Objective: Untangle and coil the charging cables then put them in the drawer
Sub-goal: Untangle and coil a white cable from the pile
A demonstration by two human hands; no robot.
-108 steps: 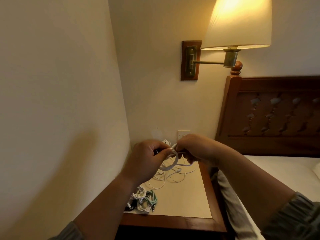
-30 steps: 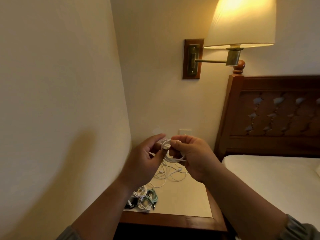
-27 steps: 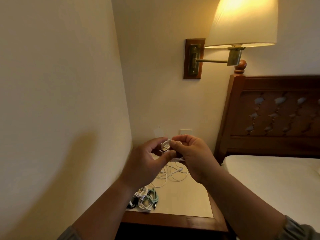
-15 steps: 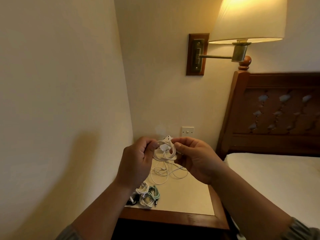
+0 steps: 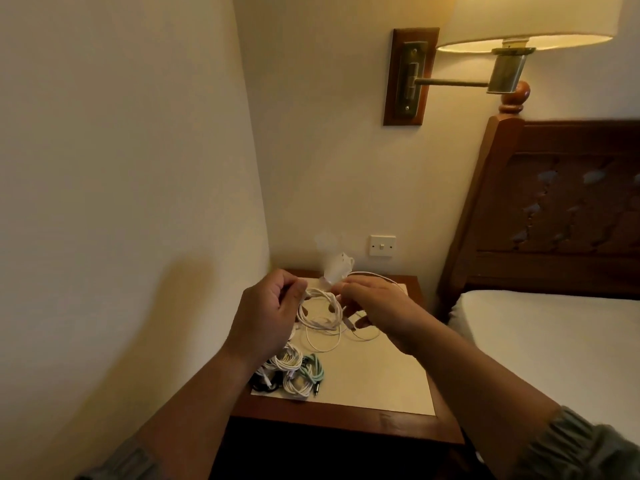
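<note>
Fingers [image 5: 349, 289] of the right hand [image 5: 381, 313] have slid to the white cable's [image 5: 318, 322] plug [image 5: 349, 323].

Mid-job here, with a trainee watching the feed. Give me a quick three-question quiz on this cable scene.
1. True or false: the left hand and right hand both hold the white cable over the nightstand.
2. Where on the nightstand do the bundled cables lie? A: front left corner. B: back right corner. C: centre.
3. Fill in: the coloured cable among them is ____.
Key: 1 true; 2 A; 3 green.
</note>
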